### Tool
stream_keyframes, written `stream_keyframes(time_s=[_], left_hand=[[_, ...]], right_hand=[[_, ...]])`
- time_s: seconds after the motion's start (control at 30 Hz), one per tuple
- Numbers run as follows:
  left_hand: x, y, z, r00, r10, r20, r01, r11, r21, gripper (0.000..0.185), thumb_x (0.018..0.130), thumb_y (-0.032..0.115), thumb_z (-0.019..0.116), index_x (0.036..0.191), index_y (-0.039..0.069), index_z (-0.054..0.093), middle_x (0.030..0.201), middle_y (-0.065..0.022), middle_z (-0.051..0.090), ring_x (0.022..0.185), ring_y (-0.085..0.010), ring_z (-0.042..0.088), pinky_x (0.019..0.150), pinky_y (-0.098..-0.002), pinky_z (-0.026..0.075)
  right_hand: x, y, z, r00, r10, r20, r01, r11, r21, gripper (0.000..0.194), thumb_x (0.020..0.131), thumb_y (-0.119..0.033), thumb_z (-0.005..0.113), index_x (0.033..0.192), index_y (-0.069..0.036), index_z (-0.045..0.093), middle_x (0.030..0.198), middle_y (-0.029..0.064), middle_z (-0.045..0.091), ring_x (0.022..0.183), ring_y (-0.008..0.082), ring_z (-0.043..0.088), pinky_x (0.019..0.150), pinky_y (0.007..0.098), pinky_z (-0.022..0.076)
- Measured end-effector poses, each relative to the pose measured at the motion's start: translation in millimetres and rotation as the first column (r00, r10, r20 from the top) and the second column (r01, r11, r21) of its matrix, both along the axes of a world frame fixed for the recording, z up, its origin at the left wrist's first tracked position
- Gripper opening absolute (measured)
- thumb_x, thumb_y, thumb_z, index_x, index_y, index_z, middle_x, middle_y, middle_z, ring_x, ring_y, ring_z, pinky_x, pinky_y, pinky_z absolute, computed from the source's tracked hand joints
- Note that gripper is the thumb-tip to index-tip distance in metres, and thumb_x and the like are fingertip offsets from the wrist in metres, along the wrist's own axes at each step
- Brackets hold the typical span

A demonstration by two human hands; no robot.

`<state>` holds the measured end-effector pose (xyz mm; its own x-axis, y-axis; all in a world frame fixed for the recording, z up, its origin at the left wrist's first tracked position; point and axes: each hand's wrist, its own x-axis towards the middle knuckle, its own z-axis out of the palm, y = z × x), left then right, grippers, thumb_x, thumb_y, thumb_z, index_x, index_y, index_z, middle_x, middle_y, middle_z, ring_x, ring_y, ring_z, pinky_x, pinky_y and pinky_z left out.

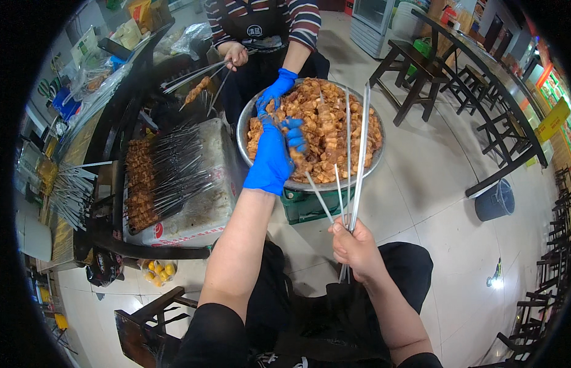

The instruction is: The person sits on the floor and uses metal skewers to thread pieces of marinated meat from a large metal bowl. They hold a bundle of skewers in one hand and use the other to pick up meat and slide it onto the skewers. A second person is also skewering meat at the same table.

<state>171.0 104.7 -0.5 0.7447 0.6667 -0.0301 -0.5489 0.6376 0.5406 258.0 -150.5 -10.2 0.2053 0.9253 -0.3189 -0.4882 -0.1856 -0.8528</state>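
Observation:
A large metal bowl (380,158) heaped with marinated meat pieces (354,124) stands before me on a green crate (297,211). My left hand (276,156), in a blue glove, is at the bowl's left side, its fingers curled around meat on a skewer. Bare, my right hand (354,246) grips several flat metal skewers (361,147) below the bowl's right side; one slants up to the meat at my left hand. Across the bowl, a co-worker's blue-gloved hand (278,89) reaches in close to mine, while the co-worker's bare hand (236,56) holds skewers, one bearing meat.
At left, a tray of loaded meat skewers (140,184) lies on a white box (212,184). A counter (94,133) with more skewers (74,193) runs beside it. A wooden stool (143,331) is at lower left. A grey bin (495,202) and a dark bench (412,69) stand at right.

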Motion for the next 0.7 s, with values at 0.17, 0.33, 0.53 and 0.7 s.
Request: stream_keyframes(time_s=[0.17,0.33,0.53,0.7], left_hand=[[18.6,-14.4,-14.1,0.687,0.557,-0.466,0.117,0.548,0.828,0.031,0.091,0.030,0.057,0.102,0.001,0.060,0.093,-0.0154,0.064,0.085,-0.0299,0.063,0.078,-0.0378,0.052],[29.0,-41.4,-31.4,0.495,0.789,-0.363,0.652,-0.060,0.756,0.030,0.078,0.012,0.058,0.107,0.003,0.061,0.094,-0.0207,0.061,0.091,-0.0396,0.059,0.077,-0.0454,0.048],[29.6,-35.3,-29.6,0.531,0.719,-0.448,0.595,0.060,0.801,0.028,0.082,0.014,0.060,0.106,0.001,0.057,0.098,-0.0243,0.060,0.091,-0.0402,0.059,0.078,-0.0461,0.049],[18.0,-21.6,-17.5,0.510,0.669,-0.541,0.332,0.427,0.841,0.026,0.083,0.009,0.055,0.109,0.001,0.055,0.099,-0.0217,0.062,0.085,-0.0354,0.062,0.071,-0.0406,0.049]], right_hand=[[16.0,-5.0,13.1,0.980,-0.161,-0.115,0.158,0.987,-0.034,0.009,0.097,-0.014,0.047,0.098,-0.005,0.047,0.058,-0.0055,0.035,0.043,0.0028,0.026,0.039,0.0200,0.0220],[28.7,-6.0,16.1,0.965,-0.261,-0.039,0.260,0.965,-0.018,0.012,0.098,-0.016,0.046,0.097,-0.005,0.046,0.057,-0.0033,0.038,0.042,0.0041,0.026,0.038,0.0210,0.0215],[32.5,-9.7,18.1,0.971,-0.233,-0.051,0.231,0.972,-0.028,0.013,0.098,-0.017,0.045,0.096,-0.004,0.047,0.057,-0.0032,0.038,0.042,0.0038,0.026,0.038,0.0210,0.0216],[32.8,-10.2,18.3,0.972,-0.228,-0.060,0.227,0.974,-0.019,0.013,0.098,-0.017,0.046,0.095,-0.004,0.047,0.057,-0.0034,0.037,0.042,0.0038,0.025,0.039,0.0208,0.0213]])
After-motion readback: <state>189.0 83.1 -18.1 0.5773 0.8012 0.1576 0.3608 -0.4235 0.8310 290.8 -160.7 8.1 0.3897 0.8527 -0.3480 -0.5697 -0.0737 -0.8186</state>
